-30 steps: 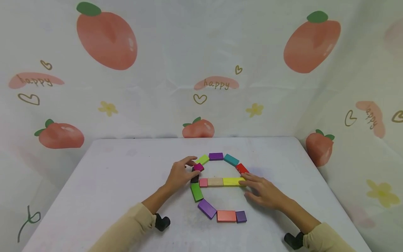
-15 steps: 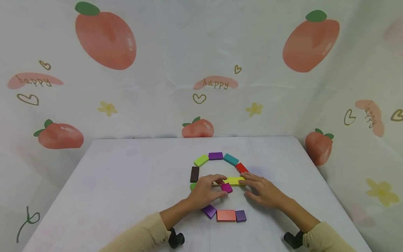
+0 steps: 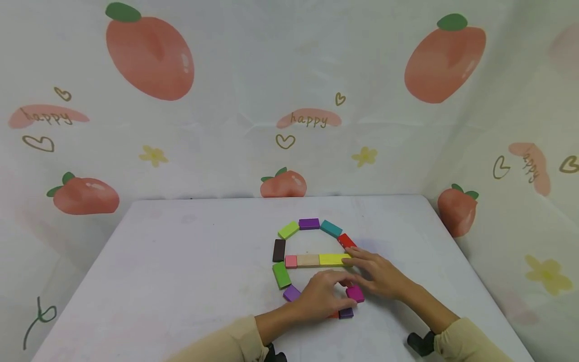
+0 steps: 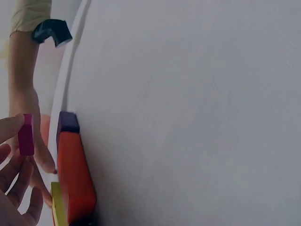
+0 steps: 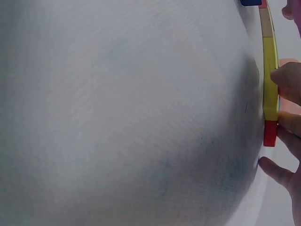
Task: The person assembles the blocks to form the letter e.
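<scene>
My left hand (image 3: pixel 322 296) pinches a small magenta block (image 3: pixel 355 293) between thumb and fingers. It hovers above the lower right end of a curved row of coloured blocks, over a small dark purple block (image 3: pixel 346 313) and an orange-red block (image 4: pixel 75 174) that it mostly covers in the head view. Fingers of my right hand (image 3: pixel 382 275) rest, fairly straight, at the right end of a yellow block (image 3: pixel 332 259) and by a red block (image 3: pixel 346 240). In the right wrist view its fingertips touch around the yellow block (image 5: pixel 270 80).
On the white table (image 3: pixel 203 251) the row also has teal (image 3: pixel 331 229), purple (image 3: pixel 309 223), lime (image 3: pixel 288 230), dark brown (image 3: pixel 279 250) and green (image 3: pixel 281 275) blocks. Pink (image 3: pixel 291 261) and tan (image 3: pixel 308 260) blocks continue the middle bar. A printed cloth (image 3: pixel 226 100) hangs behind.
Carrying the magenta block, my left hand has moved from the brown block on the left, across the middle bar, to the lower right. My right hand has stayed in place.
</scene>
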A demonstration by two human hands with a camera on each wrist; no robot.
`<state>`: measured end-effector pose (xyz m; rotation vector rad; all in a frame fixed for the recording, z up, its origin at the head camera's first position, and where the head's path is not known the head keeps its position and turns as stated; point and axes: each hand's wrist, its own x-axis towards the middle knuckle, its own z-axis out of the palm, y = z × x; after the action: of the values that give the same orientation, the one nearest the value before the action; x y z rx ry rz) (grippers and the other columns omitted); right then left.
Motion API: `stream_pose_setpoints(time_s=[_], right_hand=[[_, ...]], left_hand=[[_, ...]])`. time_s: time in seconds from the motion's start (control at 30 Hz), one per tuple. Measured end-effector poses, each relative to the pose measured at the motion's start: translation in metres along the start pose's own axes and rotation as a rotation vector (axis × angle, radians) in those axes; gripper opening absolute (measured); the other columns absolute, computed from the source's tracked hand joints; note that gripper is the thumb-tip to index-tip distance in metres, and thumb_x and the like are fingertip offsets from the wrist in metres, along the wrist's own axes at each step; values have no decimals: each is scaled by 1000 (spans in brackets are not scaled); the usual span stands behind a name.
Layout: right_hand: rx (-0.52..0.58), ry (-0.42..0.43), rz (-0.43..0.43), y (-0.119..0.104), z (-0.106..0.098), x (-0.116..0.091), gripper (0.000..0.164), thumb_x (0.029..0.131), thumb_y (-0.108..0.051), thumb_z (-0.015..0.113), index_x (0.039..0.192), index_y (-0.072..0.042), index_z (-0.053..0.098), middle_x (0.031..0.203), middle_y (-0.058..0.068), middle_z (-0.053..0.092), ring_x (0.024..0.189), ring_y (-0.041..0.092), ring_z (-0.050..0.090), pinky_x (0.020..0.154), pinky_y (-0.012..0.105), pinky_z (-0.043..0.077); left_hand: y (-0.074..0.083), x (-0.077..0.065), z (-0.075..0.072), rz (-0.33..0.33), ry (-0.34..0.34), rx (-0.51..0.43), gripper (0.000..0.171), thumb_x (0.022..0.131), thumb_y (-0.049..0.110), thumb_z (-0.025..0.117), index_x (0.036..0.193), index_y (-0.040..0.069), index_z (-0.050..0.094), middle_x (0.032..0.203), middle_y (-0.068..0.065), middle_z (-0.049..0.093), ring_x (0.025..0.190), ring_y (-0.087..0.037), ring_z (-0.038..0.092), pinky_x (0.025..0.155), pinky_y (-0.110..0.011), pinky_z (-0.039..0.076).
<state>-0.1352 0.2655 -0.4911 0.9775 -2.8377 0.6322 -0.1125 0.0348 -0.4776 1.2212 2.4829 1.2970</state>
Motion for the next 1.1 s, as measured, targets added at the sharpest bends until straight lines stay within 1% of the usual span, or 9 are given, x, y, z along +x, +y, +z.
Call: stream_pose_setpoints(time_s=[0.13,0.2,0.3,0.4,0.5,0.6,0.83,1.1], right_hand=[[13,-24,19,-1,-2,0,43,89,-23,75,131,-15,67,148,11,51,133,34,51,97,59,48],[21,-35,35,-3,-3,1,43,89,-24,74,131,-15,66,148,11,51,133,34,50,98,59,47],[20,-39,49,-3,-2,1,43,90,-25,73,131,-16,67,148,10,51,133,34,51,98,59,47],[6,-26,35,-3,-1,1,43,89,-24,73,131,-16,67,147,11,52,131,34,52,96,59,48],[-5,-17,23,-2,0,1,43,89,-22,74,130,-15,67,146,11,52,131,34,52,96,59,48],[-8,-16,18,-2,-1,1,42,89,-22,73,130,-14,67,146,12,53,131,34,53,96,59,48],[-17,-22,24,-2,0,2,42,89,-23,73,130,-14,67,147,11,52,131,34,52,97,58,48],[-16,-11,13,-2,-1,2,42,89,-23,74,129,-14,68,146,12,53,130,34,53,96,57,49]], left_hand=[[0,1,10,36,-9,17,36,86,26,80,118,12,71,105,8,72,97,3,62,85,-14,48],[0,1,15,44,-15,26,35,86,27,80,116,12,71,105,8,73,96,4,61,84,-12,46],[1,1,19,27,-38,31,32,86,29,79,115,15,73,105,10,72,94,5,60,82,-10,45],[3,1,22,-3,-78,45,30,87,31,78,114,17,73,104,14,71,92,6,57,80,-9,44],[3,1,24,-23,-105,64,28,87,31,78,113,18,74,101,16,70,90,7,56,79,-9,43],[3,2,26,-37,-115,80,27,87,29,79,111,19,74,100,17,69,90,7,56,79,-9,44],[1,2,29,-28,-121,124,26,85,27,80,109,20,75,99,18,69,92,9,55,82,-11,44],[0,2,28,-30,-135,131,26,85,25,80,110,19,75,103,17,70,95,8,56,86,-13,45]])
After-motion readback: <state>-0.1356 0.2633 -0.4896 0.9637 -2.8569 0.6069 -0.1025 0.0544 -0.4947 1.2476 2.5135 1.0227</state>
